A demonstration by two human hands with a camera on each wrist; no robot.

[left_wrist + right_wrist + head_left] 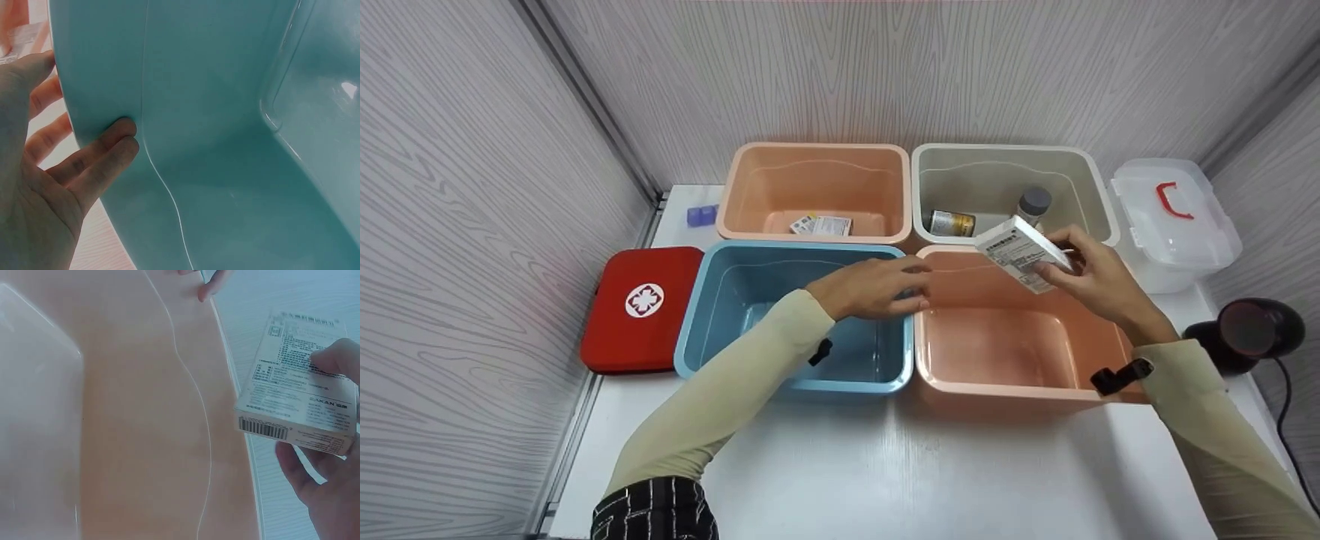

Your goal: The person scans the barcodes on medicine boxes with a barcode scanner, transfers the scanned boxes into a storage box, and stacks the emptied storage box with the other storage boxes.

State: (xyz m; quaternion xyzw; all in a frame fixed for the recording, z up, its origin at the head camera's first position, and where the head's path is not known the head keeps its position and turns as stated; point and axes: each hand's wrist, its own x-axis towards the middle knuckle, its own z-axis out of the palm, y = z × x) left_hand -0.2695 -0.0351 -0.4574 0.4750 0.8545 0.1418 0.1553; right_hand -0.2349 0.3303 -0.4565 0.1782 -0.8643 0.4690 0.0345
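Note:
My right hand pinches a white medicine box with thumb and fingers. The box is tilted above the back of the front-right pink bin. Small print and a barcode show on the medicine box in the right wrist view. My left hand is over the right rim of the blue bin, its fingers loosely bent with nothing in them. In the left wrist view, two fingertips of that hand appear over the blue inner wall; whether they touch it I cannot tell.
The back-left pink bin holds small boxes. In the grey-white bin are a labelled can and a dark-capped bottle. A red first-aid case, a clear lidded box and a black device stand at the sides.

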